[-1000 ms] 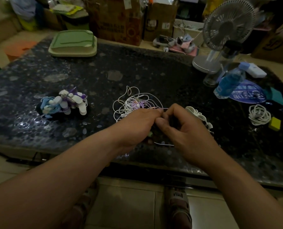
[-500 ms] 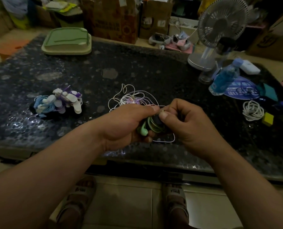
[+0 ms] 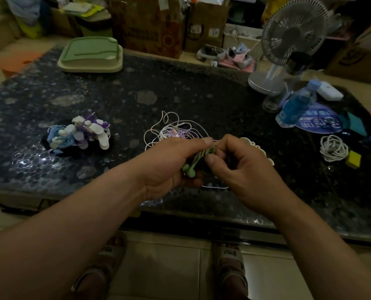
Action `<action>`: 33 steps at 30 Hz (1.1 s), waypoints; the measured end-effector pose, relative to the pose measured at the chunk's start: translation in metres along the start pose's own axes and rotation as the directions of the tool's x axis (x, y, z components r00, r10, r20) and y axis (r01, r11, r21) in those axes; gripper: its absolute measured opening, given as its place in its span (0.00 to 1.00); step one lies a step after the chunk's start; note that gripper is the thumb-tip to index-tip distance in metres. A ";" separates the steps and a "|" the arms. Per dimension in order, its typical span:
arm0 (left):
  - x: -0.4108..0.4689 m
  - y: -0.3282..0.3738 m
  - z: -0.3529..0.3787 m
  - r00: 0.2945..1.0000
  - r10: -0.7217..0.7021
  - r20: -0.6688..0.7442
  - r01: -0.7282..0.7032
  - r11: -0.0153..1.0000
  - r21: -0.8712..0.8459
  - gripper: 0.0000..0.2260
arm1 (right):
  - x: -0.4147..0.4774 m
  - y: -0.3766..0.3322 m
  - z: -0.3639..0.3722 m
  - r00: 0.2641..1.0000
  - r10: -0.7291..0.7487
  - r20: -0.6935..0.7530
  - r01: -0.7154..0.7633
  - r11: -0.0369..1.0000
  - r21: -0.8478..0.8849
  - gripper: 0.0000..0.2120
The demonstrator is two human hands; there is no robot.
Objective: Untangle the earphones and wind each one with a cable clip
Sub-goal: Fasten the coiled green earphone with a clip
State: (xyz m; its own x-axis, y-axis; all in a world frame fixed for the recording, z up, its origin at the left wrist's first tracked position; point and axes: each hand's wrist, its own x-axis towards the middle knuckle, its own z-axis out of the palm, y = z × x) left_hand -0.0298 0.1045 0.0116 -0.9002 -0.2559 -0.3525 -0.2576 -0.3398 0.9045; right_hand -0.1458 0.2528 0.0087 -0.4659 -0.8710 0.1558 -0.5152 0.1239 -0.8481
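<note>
Left hand [image 3: 171,165]: curled around one green earphone bundle [image 3: 193,164], above the surface's [image 3: 180,83] near edge.
Right hand [image 3: 245,169]: pinching the same bundle's cable.
Loose tangle [image 3: 175,129]: one, white and purple, behind both hands.
Left pile [image 3: 80,133]: one, white clips among coloured cords.

1. Table [image 3: 180,94]: dark speckled stone look, glossy, dotted with shiny round bubble marks.
2. Over the table's near edge, green earphones [image 3: 193,164]: smooth matt plastic buds, rubbery-looking cord.
3. At the table's middle, white earphone tangle [image 3: 175,128]: thin, smooth coated cord with a slight sheen.
4. On the table's left part, pile of clipped earphones [image 3: 78,133]: matt, soft-looking white and purple clips, smooth blue cord.
5. At the table's far left corner, green-lidded box [image 3: 91,53]: smooth matt plastic.
6. Behind the table, boxes [image 3: 150,24]: matt brown cardboard.
7. At the table's right end, bottle [image 3: 295,105]: clear, glossy blue plastic; fan [image 3: 295,33]: white plastic grille.
</note>
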 end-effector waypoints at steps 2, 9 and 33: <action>0.001 -0.001 -0.001 1.000 0.008 0.015 -0.009 0.999 0.049 0.13 | -0.001 0.002 0.001 1.000 -0.016 0.003 0.016 1.000 -0.014 0.11; 0.001 -0.005 -0.003 0.993 -0.089 0.072 0.096 0.991 -0.095 0.10 | 0.000 0.005 0.001 1.000 -0.003 0.024 0.005 0.997 -0.077 0.10; 0.007 -0.007 -0.009 0.991 -0.071 0.116 0.088 0.985 -0.150 0.22 | 0.006 -0.004 -0.002 0.990 0.124 -0.068 -0.111 0.979 0.173 0.12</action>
State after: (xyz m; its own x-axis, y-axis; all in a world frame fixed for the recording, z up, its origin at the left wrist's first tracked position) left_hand -0.0315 0.0968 0.0007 -0.9143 -0.1247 -0.3855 -0.2800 -0.4931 0.8237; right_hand -0.1479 0.2475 0.0139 -0.5741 -0.8145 0.0834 -0.3278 0.1352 -0.9350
